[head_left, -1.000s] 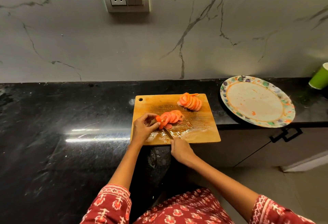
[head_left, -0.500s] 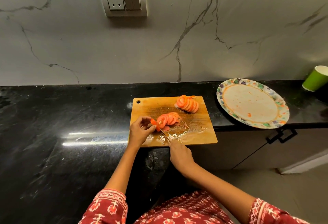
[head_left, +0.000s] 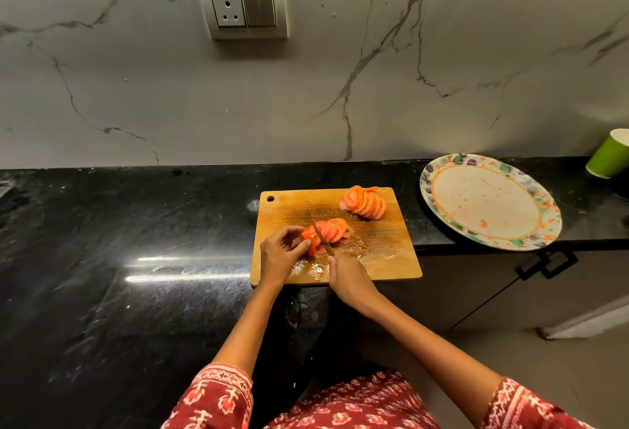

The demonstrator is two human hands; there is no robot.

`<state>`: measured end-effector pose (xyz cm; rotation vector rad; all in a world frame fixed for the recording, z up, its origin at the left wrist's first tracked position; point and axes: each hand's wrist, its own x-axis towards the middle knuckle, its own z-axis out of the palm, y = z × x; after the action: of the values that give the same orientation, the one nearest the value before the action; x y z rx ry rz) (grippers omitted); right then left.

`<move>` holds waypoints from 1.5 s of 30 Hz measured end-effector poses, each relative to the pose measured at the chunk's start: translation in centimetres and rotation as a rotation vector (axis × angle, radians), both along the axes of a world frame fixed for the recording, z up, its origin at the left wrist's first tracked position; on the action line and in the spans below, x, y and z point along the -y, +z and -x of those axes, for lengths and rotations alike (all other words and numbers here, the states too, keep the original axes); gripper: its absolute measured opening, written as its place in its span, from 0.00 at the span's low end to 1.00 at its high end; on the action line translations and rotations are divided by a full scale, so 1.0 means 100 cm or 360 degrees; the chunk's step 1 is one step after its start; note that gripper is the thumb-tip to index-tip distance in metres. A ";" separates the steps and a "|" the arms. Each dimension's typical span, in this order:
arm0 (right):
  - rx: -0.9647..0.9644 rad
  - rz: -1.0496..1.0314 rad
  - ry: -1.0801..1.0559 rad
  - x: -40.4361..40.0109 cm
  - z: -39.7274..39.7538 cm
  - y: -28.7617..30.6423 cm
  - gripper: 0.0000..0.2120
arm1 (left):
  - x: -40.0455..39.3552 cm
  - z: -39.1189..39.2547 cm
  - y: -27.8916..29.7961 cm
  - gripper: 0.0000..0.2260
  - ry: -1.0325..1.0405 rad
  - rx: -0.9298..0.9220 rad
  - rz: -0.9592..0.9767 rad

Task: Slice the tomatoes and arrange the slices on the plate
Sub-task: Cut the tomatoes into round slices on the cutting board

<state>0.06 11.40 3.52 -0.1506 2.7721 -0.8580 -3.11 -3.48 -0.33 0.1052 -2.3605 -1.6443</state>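
Now, from the head view, a wooden cutting board (head_left: pixel 374 258) lies on the black countertop (head_left: pixel 119 292), its near edge at the counter's near edge. The left hand (head_left: pixel 280 255) curls its fingers around the end piece of a tomato (head_left: pixel 310 239) near the board's middle, pinching it upright. The right hand (head_left: pixel 347 279) grips the handle of a knife (head_left: pixel 320 231), whose blade points away toward the far side and sits between that end piece and a fanned row of cut slices (head_left: pixel 335 229) just to its right. A second sliced tomato (head_left: pixel 366 204) leans in a fan at the board's far right corner. To the right, apart from the board, lies a floral-rimmed plate (head_left: pixel 544 221), overhanging the counter edge and bearing only small red smears. A green cup (head_left: pixel 609 154) stands at the far right.
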 end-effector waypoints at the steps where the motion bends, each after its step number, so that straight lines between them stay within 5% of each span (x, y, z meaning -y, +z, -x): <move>1: -0.0026 0.0002 0.0007 -0.001 0.000 0.003 0.15 | -0.001 0.001 -0.001 0.12 -0.0007 -0.0020 0.0032; 9: 0.0006 -0.0012 0.0035 0.001 -0.007 0.006 0.15 | 0.002 -0.003 -0.007 0.18 -0.0066 -0.0101 0.0140; 45: 0.0110 -0.0018 0.0102 0.005 0.006 0.003 0.15 | 0.001 0.002 -0.016 0.17 -0.0081 -0.0034 -0.0004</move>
<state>-0.51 10.87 3.80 -0.2028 2.6920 -0.8158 -3.35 -3.58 -1.90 0.0279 -2.3638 -1.6631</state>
